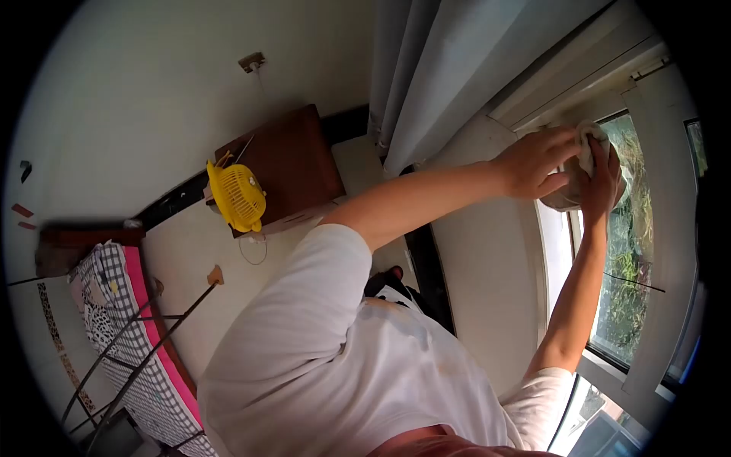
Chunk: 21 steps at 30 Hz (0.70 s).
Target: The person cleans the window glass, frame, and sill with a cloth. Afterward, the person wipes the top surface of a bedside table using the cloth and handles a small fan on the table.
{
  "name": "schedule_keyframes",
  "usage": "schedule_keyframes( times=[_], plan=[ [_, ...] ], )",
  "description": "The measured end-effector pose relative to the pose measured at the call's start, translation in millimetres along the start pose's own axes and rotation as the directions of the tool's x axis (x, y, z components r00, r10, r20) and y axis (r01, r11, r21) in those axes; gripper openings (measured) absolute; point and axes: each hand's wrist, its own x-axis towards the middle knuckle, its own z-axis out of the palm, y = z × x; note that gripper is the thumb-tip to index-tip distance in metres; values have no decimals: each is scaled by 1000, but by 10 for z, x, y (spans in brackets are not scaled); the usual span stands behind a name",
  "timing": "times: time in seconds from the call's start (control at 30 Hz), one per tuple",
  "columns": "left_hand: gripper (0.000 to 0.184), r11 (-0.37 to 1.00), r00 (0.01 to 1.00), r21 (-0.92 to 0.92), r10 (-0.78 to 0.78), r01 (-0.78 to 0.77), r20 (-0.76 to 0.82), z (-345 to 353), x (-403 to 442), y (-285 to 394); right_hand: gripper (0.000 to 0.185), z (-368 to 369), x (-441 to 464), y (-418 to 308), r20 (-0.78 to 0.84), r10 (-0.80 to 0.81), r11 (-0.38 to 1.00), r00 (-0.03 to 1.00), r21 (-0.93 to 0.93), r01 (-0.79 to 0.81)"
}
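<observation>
Both my arms reach to the right, toward the window. My right hand (pixel 599 181) is closed on a pale crumpled cloth (pixel 589 139), its fingers pointing up over it in front of the glass. From the left, my left hand (pixel 535 161) meets the same cloth with bent fingertips, its thumb apart and lower down. Brownish material (pixel 562 199) shows below and around both hands; I cannot tell whether it belongs to the cloth. The window pane (pixel 623 297) has greenery behind it.
A grey curtain (pixel 445 72) hangs left of the window. Below stands a brown cabinet (pixel 293 164) with a yellow fan-like object (pixel 237 196) on it. A bed with a checked cover (pixel 126 335) and dark metal rails (pixel 145 362) are at lower left. A wall socket (pixel 251 62) holds a plug.
</observation>
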Motion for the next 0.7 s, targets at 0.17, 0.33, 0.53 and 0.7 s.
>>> schedule_keyframes(
  times=[0.17, 0.33, 0.53, 0.7],
  plan=[
    [46, 926, 938, 153, -347, 345, -11, -109, -1162, -55, 58, 424, -286, 17, 225, 70, 997, 972, -36, -63],
    [42, 866, 880, 165, -474, 473, -34, -229, -1746, 44, 50, 111, -976, -106, 276, 82, 993, 958, 60, -102],
    [43, 830, 830, 72, -556, 554, 25, -197, -1885, 53, 52, -633, -1350, -271, 421, 266, 813, 867, 385, -437],
    [45, 895, 890, 23, -445, 445, 102, -83, -1378, 114, 51, -165, -538, -530, -98, 139, 936, 985, 339, -98]
  ],
)
